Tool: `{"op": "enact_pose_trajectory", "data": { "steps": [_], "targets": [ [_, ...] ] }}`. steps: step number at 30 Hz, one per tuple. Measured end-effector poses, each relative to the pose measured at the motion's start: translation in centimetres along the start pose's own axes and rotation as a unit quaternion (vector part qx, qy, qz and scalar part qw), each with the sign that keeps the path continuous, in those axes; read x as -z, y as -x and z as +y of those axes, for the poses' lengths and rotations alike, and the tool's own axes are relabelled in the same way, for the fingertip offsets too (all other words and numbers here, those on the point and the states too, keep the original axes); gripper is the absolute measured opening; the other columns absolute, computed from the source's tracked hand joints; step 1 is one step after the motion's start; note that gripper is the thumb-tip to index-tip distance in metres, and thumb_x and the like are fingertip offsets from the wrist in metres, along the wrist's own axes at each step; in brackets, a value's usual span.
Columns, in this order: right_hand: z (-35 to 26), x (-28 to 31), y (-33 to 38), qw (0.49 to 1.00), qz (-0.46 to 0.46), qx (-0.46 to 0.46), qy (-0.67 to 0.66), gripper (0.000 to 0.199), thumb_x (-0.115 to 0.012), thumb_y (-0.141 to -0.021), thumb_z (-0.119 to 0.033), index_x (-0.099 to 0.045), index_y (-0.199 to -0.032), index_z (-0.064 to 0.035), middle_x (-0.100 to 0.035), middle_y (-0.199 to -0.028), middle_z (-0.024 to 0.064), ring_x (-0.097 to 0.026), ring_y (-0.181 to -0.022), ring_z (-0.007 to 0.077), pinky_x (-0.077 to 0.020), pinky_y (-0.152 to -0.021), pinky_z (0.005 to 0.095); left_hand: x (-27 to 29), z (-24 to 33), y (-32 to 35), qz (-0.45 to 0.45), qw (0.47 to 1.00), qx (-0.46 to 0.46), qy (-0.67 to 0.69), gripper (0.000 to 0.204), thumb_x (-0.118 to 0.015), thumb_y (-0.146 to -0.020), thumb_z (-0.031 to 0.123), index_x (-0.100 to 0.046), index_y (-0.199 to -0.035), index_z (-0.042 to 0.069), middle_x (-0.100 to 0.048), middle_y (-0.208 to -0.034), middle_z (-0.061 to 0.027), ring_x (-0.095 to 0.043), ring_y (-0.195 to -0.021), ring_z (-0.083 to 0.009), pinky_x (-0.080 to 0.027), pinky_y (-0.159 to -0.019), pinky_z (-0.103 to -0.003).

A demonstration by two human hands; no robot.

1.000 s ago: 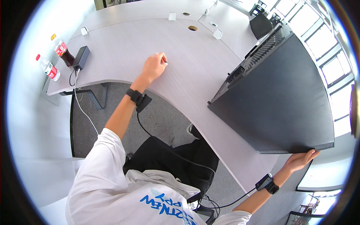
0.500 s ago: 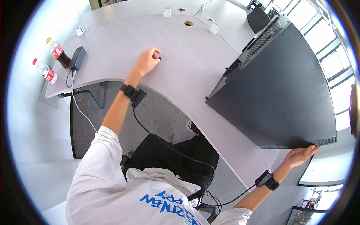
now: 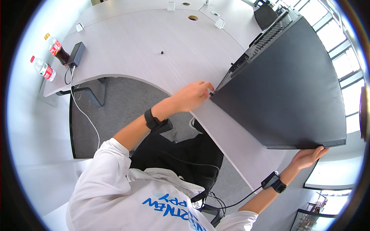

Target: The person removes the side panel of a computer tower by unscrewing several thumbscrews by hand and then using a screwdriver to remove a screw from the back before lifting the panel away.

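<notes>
A large black computer case (image 3: 283,88) stands at the right of the desk, its rear panel with slots and ports (image 3: 266,40) turned away to the far left. My left hand (image 3: 190,96) is at the case's near left corner, fingers bent and apart beside a small black thumbscrew (image 3: 211,94). Whether the fingertips touch that screw I cannot tell. My right hand (image 3: 306,158) holds the near right edge of the case from below, its fingers against the ridged strip. Another small black screw (image 3: 162,52) lies on the desk farther off.
On the left of the curved light desk (image 3: 127,42) are a cola bottle (image 3: 58,50), a clear bottle (image 3: 44,70) and a dark power adapter (image 3: 76,54) with a hanging white cable (image 3: 83,111). A cable hole (image 3: 193,17) lies at the back. A black chair (image 3: 265,17) stands beyond.
My left hand has let go of the small black screw on the desk and moved right and nearer, to the case's corner. My right hand stays on the case edge.
</notes>
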State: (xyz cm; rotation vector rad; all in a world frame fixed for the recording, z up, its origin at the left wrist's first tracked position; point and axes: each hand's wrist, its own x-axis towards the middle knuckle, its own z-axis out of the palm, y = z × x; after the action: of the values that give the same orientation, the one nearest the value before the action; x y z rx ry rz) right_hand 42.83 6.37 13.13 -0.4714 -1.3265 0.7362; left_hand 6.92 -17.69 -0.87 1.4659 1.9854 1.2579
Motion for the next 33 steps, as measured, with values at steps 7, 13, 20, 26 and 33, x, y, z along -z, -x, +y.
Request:
{"op": "enact_pose_trajectory", "data": {
  "steps": [7,13,20,26,33],
  "targets": [
    [-0.2,-0.3,0.1,1.0,-0.005,0.002,-0.013,0.053,-0.044,-0.105,-0.025,-0.029,-0.151,-0.003,-0.045,-0.143,0.0135,-0.043,-0.13,0.0216,-0.0257,-0.113,0.0398,-0.6,-0.7,-1.1,-0.043,0.998,-0.046,0.013,0.01,-0.049,-0.094,0.003,-0.051,-0.104,0.003,-0.06,-0.097,-0.0147,-0.058,-0.095,-0.0339,-0.046,-0.081,-0.041],
    [-0.2,-0.3,0.1,1.0,-0.006,-0.002,-0.01,0.052,-0.044,-0.105,-0.023,-0.029,-0.15,-0.0032,-0.046,-0.142,0.013,-0.045,-0.128,0.0214,-0.0305,-0.112,0.0389,-0.7,-1.8,-2.1,-0.039,0.995,-0.094,0.003,0.005,-0.047,-0.096,0.006,-0.05,-0.097,0.002,-0.058,-0.093,-0.0147,-0.057,-0.091,-0.0352,-0.045,-0.078,-0.042],
    [-0.5,-0.5,0.2,0.999,-0.024,-0.01,-0.025,0.049,-0.043,-0.105,-0.024,-0.03,-0.15,-0.0063,-0.043,-0.145,0.0121,-0.042,-0.131,0.0233,-0.0312,-0.111,0.0412,-1.3,-0.9,-1.8,0.003,0.994,-0.106,0.004,0.007,-0.047,-0.095,0.007,-0.05,-0.094,0.0,-0.056,-0.089,-0.0167,-0.054,-0.092,-0.0363,-0.043,-0.079,-0.043],
    [-1.0,-1.2,0.6,1.0,-0.005,-0.012,-0.023,0.055,-0.043,-0.106,-0.021,-0.023,-0.153,-0.0005,-0.041,-0.147,0.0144,-0.042,-0.13,0.0225,-0.029,-0.113,0.0385,-2.3,-1.1,-2.3,0.003,0.994,-0.006,-0.105,0.021,-0.046,-0.098,0.016,-0.054,-0.091,-0.003,-0.06,-0.086,-0.0212,-0.056,-0.092,-0.0401,-0.043,-0.076,-0.046],
    [-1.1,-1.8,1.0,1.0,0.004,-0.009,-0.003,0.059,-0.042,-0.106,-0.023,-0.019,-0.154,0.0003,-0.036,-0.152,0.0159,-0.038,-0.134,0.0239,-0.0254,-0.115,0.0386,-1.5,0.5,-1.9,0.006,0.993,0.108,-0.057,0.02,-0.046,-0.097,0.016,-0.056,-0.096,-0.001,-0.065,-0.097,-0.0224,-0.059,-0.091,-0.0405,-0.045,-0.075,-0.046]
  ]
}}
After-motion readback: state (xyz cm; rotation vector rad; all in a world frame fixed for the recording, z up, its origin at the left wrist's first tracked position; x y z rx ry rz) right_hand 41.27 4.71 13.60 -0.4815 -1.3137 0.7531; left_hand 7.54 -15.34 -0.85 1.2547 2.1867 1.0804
